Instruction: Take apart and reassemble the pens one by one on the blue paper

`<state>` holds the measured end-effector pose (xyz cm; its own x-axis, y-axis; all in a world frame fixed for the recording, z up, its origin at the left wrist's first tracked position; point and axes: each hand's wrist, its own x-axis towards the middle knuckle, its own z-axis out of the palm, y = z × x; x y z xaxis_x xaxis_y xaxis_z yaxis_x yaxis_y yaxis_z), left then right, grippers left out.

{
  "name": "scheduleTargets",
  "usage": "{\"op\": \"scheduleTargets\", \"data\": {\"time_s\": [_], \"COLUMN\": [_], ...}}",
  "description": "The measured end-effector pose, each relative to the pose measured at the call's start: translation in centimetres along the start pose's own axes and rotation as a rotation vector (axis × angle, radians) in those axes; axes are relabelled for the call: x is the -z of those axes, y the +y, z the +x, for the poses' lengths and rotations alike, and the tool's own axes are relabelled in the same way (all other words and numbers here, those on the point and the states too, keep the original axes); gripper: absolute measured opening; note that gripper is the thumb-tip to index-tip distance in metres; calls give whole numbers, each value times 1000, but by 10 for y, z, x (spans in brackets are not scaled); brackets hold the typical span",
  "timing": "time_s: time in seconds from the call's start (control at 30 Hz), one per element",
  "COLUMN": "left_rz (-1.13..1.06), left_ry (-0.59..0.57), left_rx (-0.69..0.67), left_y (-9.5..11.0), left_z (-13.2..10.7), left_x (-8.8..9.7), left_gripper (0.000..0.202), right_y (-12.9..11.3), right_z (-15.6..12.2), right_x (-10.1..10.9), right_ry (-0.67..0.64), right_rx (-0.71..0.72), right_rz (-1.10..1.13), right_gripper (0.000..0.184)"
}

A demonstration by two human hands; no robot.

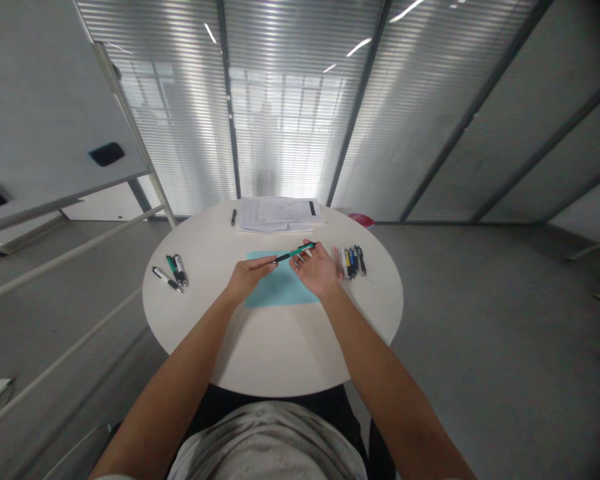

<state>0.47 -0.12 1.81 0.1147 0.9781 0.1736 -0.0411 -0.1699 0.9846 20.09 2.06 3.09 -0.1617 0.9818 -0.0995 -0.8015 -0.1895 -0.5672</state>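
A green and black pen (296, 252) is held slantwise above a light blue sheet (280, 291) on the round white table. My left hand (250, 277) pinches its black end between thumb and fingers. Under the other end is my right hand (318, 268), palm turned up, with the fingers curled about the pen near its clip. Just right of that hand lies a row of several pens (353, 262), some black, one yellow, one blue and one reddish. Three more pens (174, 272), white, black and green, rest at the left of the table.
Papers (275, 215) are stacked at the far edge of the round table (275, 360), with a dark pen (234, 217) beside them. A whiteboard on a white frame (125, 120) stands at the left. Behind the table is a glass wall with blinds (280, 107).
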Motion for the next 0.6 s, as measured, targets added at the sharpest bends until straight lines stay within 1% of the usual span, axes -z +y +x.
{"op": "scheduleTargets", "data": {"time_s": [0.17, 0.3, 0.37, 0.47, 0.5, 0.53, 0.6], "left_rz": [-16, 14, 41, 92, 105, 127, 197], "left_ry": [-106, -155, -197, -248, -241, -209, -101], "left_rx": [-11, -29, -30, -52, -74, -101, -130], "left_y": [-1, -3, -2, 1, 1, 0, -4], "left_z": [-2, -3, -3, -3, -2, -1, 2], "left_x": [-4, -5, -3, 4, 7, 10, 16], "left_gripper": [34, 32, 35, 47, 46, 39, 26], "right_y": [-1, -2, -2, -2, -2, -2, -2], "right_z": [4, 3, 3, 4, 4, 4, 3], "right_x": [2, 2, 2, 4, 4, 4, 4], "right_ry": [76, 106, 108, 117, 124, 130, 118], "right_rx": [15, 0, -6, -5, 4, 17, 51], "right_rz": [-24, -32, -18, -22, -37, -57, -98], "right_gripper": [21, 21, 22, 24, 24, 24, 25]}}
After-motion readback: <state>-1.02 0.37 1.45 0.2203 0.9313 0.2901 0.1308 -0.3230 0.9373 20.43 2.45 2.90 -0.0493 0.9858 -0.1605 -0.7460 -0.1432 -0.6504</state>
